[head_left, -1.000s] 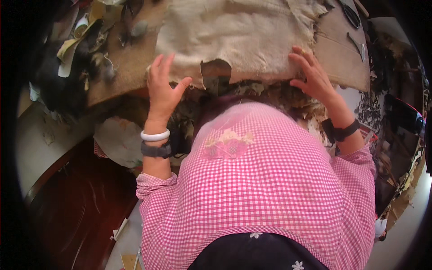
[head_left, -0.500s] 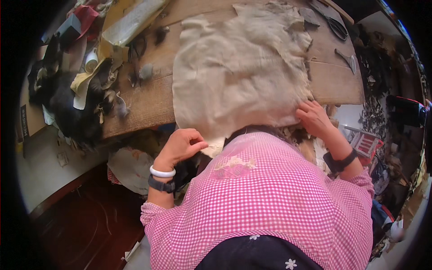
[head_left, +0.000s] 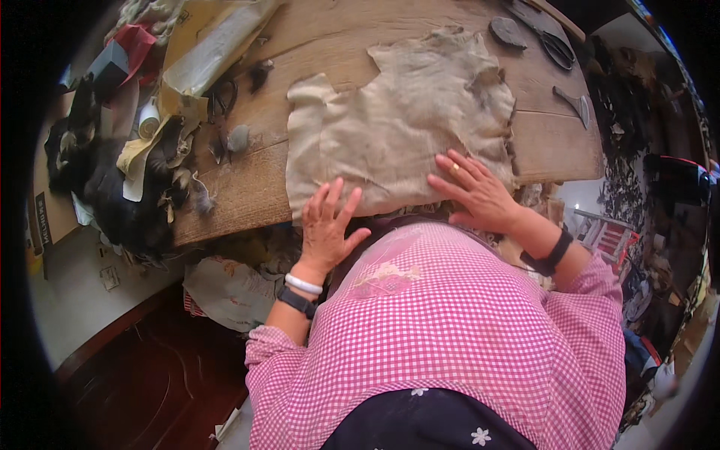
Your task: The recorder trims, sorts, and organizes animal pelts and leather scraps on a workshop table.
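A pale beige animal hide (head_left: pixel 405 112) with ragged edges lies spread on the wooden table, its near edge along the table's front. My left hand (head_left: pixel 326 225) rests on the hide's near left corner, fingers spread, thumb pointing right. Farther right, my right hand (head_left: pixel 480 191) lies flat on the near right part of the hide with its fingers apart and a ring on one finger. Neither hand grips anything. Small wrinkles run across the hide between and beyond the hands.
Scissors (head_left: pixel 556 51), a dark flat stone-like piece (head_left: pixel 508 33) and a metal-bladed scraper (head_left: pixel 573 105) lie on the table (head_left: pixel 247 176) at the right. Black fur scraps (head_left: pixel 124 187) pile up at the left, near a cardboard piece and a plastic-wrapped packet (head_left: pixel 217 56).
Both hands have opened and moved from the hide's near corners onto its surface, the right one shifting left. The hide's far edge now lies nearer to me.
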Demonstrator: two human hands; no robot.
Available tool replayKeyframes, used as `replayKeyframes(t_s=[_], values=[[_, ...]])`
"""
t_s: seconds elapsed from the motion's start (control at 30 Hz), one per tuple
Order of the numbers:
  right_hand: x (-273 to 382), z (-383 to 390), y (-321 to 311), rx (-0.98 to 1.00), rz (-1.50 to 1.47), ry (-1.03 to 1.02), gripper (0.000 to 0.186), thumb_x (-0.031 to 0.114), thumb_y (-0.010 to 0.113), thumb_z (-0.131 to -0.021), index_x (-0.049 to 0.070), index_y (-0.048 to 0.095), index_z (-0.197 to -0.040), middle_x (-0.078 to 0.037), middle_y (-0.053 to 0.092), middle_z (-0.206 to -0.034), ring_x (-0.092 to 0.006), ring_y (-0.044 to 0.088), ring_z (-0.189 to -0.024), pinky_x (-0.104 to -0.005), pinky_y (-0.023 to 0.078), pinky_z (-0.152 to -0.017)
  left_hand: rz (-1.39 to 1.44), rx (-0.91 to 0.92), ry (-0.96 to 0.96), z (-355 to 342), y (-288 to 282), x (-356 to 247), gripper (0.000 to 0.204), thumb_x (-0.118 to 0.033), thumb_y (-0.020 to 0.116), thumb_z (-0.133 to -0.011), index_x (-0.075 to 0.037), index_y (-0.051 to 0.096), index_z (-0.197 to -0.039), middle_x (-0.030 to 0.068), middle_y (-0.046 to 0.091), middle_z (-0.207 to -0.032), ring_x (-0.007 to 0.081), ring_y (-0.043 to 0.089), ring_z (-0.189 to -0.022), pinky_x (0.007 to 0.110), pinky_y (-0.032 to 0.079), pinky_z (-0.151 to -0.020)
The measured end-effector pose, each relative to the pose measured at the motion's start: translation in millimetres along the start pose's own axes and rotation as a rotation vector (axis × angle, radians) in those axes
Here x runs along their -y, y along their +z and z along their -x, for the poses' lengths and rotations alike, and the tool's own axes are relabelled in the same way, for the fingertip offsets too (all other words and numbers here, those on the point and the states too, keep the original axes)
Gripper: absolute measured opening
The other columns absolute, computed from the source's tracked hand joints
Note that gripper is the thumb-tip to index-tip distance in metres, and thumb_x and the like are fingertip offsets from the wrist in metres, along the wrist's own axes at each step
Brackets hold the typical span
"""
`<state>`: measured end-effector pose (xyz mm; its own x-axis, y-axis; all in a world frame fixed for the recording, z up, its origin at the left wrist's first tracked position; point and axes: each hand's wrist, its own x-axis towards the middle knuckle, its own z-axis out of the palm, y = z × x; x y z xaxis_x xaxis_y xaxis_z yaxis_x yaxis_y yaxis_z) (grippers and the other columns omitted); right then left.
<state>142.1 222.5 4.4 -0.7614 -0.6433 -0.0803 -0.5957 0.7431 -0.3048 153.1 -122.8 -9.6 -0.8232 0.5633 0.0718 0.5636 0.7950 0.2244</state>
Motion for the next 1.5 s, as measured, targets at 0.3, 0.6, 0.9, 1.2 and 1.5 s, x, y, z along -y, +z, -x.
replayKeyframes(t_s=[0.3,0.6,0.9,1.2,1.5], values=[[-14,-33,-16,0.190,-0.098,-0.226,0.073,0.040,0.055,-0.088,0.007,0.028,-0.148,-0.009,0.021,-0.157,-0.0237,0.015,-0.146,-0.0419,0.013,-0.119,0.167,0.092,0.250,-77,-22,-12,0.063,-0.043,0.048,-0.094,-0.011,0.034,-0.146,0.0125,0.031,-0.152,0.0310,0.027,-0.141,0.044,0.023,-0.114],[-126,-99,-29,0.056,0.122,-0.167,0.067,0.051,0.034,-0.097,0.013,0.023,-0.151,-0.008,0.020,-0.158,-0.0248,0.014,-0.146,-0.0398,0.013,-0.119,-0.019,0.370,0.292,-154,-3,48,0.072,-0.063,0.037,-0.091,-0.025,0.026,-0.151,0.0089,0.011,-0.160,0.0286,0.010,-0.147,0.048,0.012,-0.116],[-223,-190,-20,-0.268,0.321,0.228,0.069,0.046,0.045,-0.095,0.007,0.026,-0.149,-0.013,0.028,-0.153,-0.0284,0.023,-0.142,-0.0389,0.022,-0.115,-0.084,0.179,0.120,-221,12,72,0.078,-0.048,0.057,-0.088,-0.016,0.025,-0.151,0.0152,0.016,-0.157,0.0352,0.018,-0.143,0.051,0.025,-0.112],[-216,-216,-48,-0.268,0.081,0.243,0.026,0.030,0.063,-0.083,0.012,0.059,-0.101,-0.009,0.058,-0.108,-0.0312,0.051,-0.111,-0.0421,0.042,-0.091,0.055,-0.124,-0.019,-305,15,46,0.057,-0.031,0.063,-0.088,0.002,0.044,-0.129,0.0226,0.052,-0.127,0.0408,0.050,-0.116,0.047,0.043,-0.095],[-242,-233,-44,-0.385,0.087,0.104,0.014,0.019,0.062,-0.082,0.005,0.058,-0.085,-0.013,0.055,-0.092,-0.0337,0.053,-0.094,-0.0423,0.042,-0.081,0.075,0.060,-0.107,-344,24,71,0.017,-0.024,0.062,-0.086,-0.007,0.061,-0.089,0.0187,0.067,-0.083,0.0374,0.064,-0.084,0.050,0.048,-0.073]])
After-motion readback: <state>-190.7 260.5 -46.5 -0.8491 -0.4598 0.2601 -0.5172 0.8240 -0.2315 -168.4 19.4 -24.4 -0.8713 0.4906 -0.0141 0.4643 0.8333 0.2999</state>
